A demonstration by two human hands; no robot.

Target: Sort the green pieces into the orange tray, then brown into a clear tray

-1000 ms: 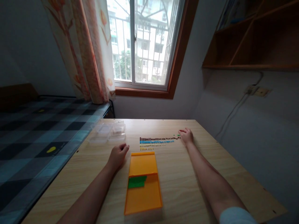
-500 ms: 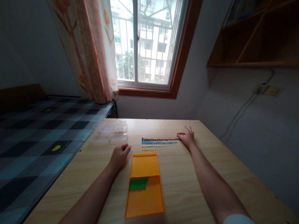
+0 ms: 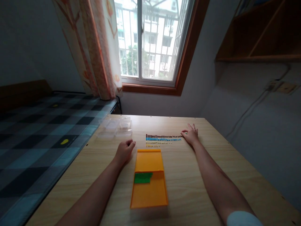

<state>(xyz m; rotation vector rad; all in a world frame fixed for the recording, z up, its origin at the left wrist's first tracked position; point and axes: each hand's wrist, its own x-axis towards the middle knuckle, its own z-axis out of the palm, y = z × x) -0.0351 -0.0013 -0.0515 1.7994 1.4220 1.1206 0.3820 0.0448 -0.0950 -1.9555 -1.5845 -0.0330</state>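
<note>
One curled left hand [image 3: 125, 150] rests just left of the orange tray [image 3: 149, 197], seemingly parked clear, while the right hand [image 3: 191, 135], beyond its far right corner, appears to pinch a green fleck [image 3: 186, 133], other fingers spread, probably to avoid nudging neighbours. Brown pieces [image 3: 160, 136], blue pieces [image 3: 162, 139] and yellow pieces [image 3: 151, 145] lie beyond the tray, presumably ranked by colour; green pieces [image 3: 142, 178] sit inside against its divider [image 3: 158, 171], clear containers [image 3: 113, 125] beyond its left. I cannot make out the fleck's shape or what the left palm hides.
</note>
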